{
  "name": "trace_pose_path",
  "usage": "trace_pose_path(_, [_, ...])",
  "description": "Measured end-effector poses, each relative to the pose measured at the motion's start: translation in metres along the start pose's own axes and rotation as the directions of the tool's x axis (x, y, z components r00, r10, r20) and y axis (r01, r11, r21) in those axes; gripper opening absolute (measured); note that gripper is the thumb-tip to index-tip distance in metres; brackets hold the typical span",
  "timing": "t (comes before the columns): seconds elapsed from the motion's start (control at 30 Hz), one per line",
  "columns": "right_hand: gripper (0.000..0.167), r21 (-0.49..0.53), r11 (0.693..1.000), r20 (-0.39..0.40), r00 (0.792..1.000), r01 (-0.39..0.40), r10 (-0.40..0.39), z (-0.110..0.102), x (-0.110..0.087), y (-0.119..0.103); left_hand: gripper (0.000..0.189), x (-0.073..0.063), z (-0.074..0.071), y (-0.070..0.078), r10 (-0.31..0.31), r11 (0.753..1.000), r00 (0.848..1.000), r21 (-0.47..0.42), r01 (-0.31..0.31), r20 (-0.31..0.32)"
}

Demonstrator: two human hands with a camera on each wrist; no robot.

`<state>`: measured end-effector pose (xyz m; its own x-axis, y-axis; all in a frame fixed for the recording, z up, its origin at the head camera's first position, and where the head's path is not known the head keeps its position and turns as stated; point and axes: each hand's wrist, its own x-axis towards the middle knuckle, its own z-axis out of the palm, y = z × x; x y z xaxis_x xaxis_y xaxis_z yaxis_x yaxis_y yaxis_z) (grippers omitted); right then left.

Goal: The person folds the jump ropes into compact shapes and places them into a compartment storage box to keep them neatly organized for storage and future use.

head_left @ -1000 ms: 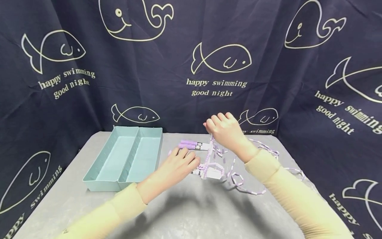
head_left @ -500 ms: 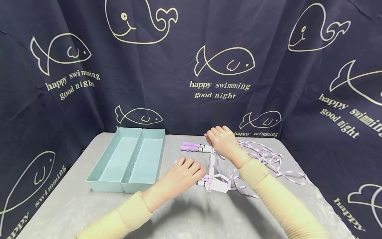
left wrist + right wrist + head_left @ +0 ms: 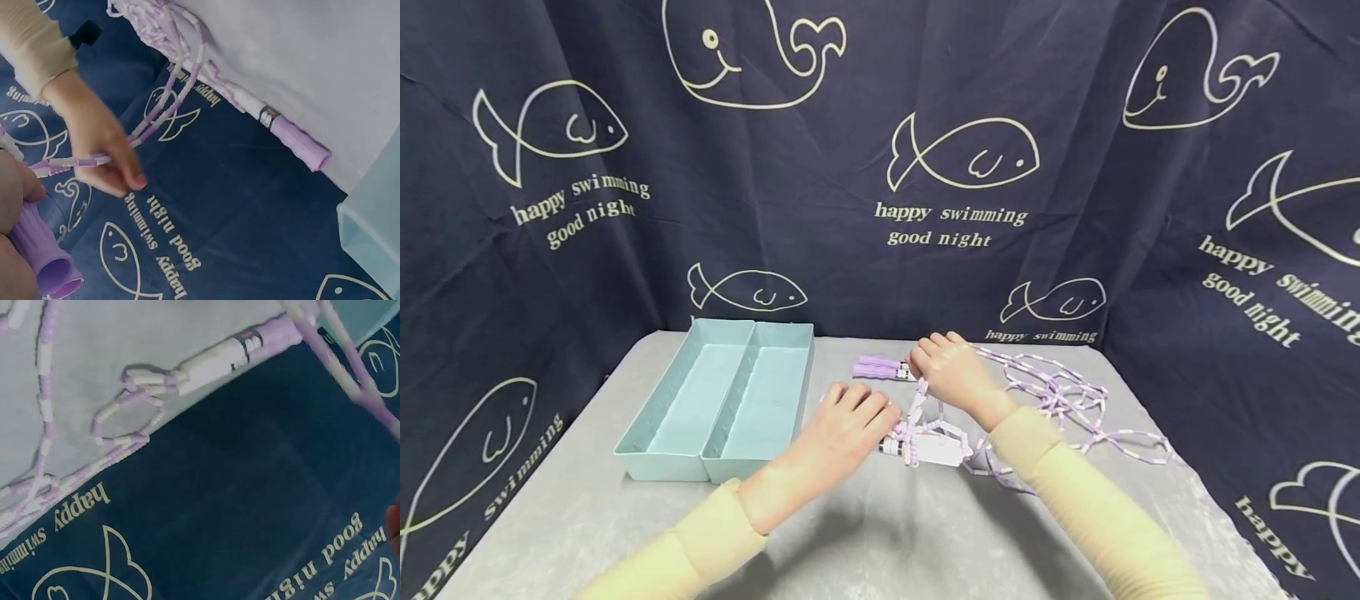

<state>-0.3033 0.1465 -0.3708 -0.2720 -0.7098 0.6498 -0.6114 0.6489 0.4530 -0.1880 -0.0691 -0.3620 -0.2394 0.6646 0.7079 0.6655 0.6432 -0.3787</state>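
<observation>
Beaded jump rope [image 3: 938, 450], purple and white, lies between the two hands: its handles jut from the left hand [image 3: 850, 423], whose fingers wrap round the grips, and its cord, looped about the white shafts, runs to the right hand [image 3: 951, 375], which pinches a strand. The left wrist view shows the hollow purple grip ends [image 3: 55, 273] that the fingers mostly cover in the head view. A second jump rope [image 3: 880, 367] lies beyond on the tabletop [image 3: 880, 550].

Two hands [image 3: 848, 421] [image 3: 953, 375]; two blue bins [image 3: 696, 396] [image 3: 763, 404]; purple handles [image 3: 303, 145] [image 3: 39, 240] — at least three; one table [image 3: 880, 554]
</observation>
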Motion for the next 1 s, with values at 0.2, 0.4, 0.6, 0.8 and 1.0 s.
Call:
trace_pose_path(0.2, [0.006,0.015,1.0,0.146,0.989,-0.01,0.008,0.013,-0.017,-0.003,0.015,0.007,-0.01,-0.008,-0.082,0.996,0.993,-0.026,0.08,-0.082])
trace_pose_path(0.4, [0.017,0.081,0.996,0.193,0.981,-0.045,0.029,0.022,-0.039,-0.003,0.018,0.012,-0.012,-0.016,-0.179,0.984,0.975,-0.006,0.18,-0.128])
trace_pose_path(0.6, [0.011,-0.038,0.998,0.222,0.974,0.052,-0.043,0.022,-0.045,-0.01,0.042,0.015,-0.005,-0.023,-0.322,0.946,0.942,-0.067,0.317,-0.094])
trace_pose_path(0.8, [0.008,-0.037,0.998,0.287,0.957,0.059,-0.046,0.018,-0.045,-0.023,0.047,0.017,0.006,-0.034,-0.434,0.901,0.896,-0.043,0.432,-0.093])
trace_pose_path(1.0, [0.004,-0.034,0.996,0.29,0.955,0.078,-0.065,0.009,-0.043,-0.03,0.044,0.013,0.015,-0.043,-0.498,0.865,0.86,0.01,0.502,-0.111])
